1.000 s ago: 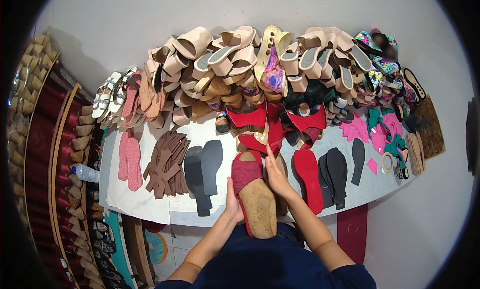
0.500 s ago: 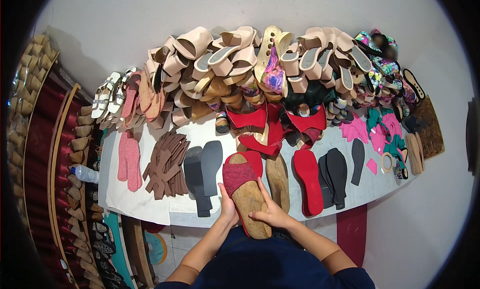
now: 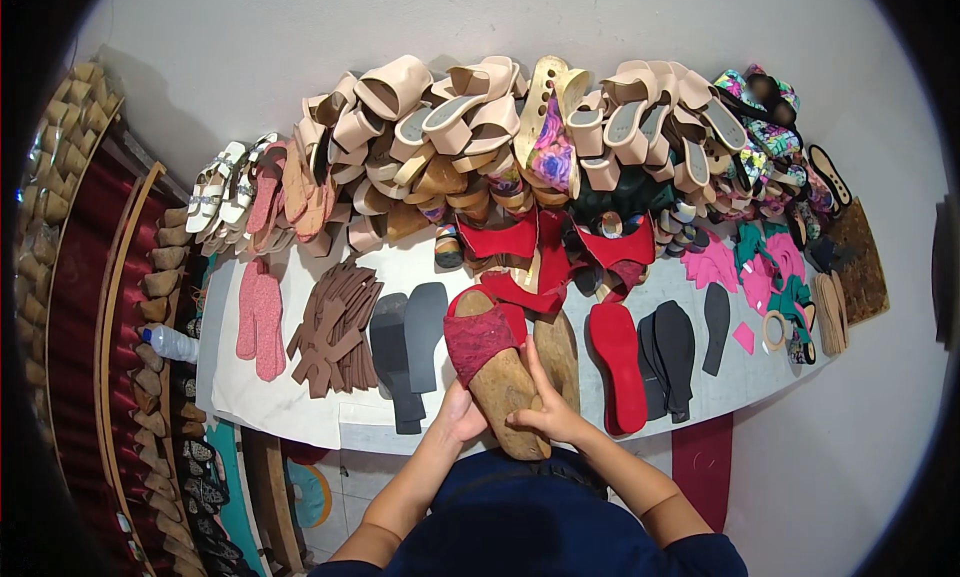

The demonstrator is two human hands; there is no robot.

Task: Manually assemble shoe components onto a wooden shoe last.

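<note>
Over the table's front edge I hold a wooden shoe last [image 3: 505, 397] with a dark red textured strap [image 3: 478, 348] wrapped across its front part. My right hand [image 3: 550, 413] grips the last's right side, thumb on top and a finger stretched along the edge. Cupped at its lower left side is my left hand [image 3: 462, 413], its fingers partly hidden beneath the last. A red sole [image 3: 512, 317] shows behind the strap. Just right of it lies a second wooden last [image 3: 556, 352], partly covered by my right hand.
Red soles [image 3: 618, 367], black soles [image 3: 672, 352], grey soles [image 3: 426, 332], brown cut straps [image 3: 335, 332] and pink soles [image 3: 262, 322] lie along the table [image 3: 330, 425]. Behind them rises a heap of beige heeled sandals [image 3: 480, 107]. Shelves of lasts [image 3: 160, 287] stand at left.
The last has moved slightly up and tilted more to the left at its front. My left hand has slid down from beside the strap to the last's lower side.
</note>
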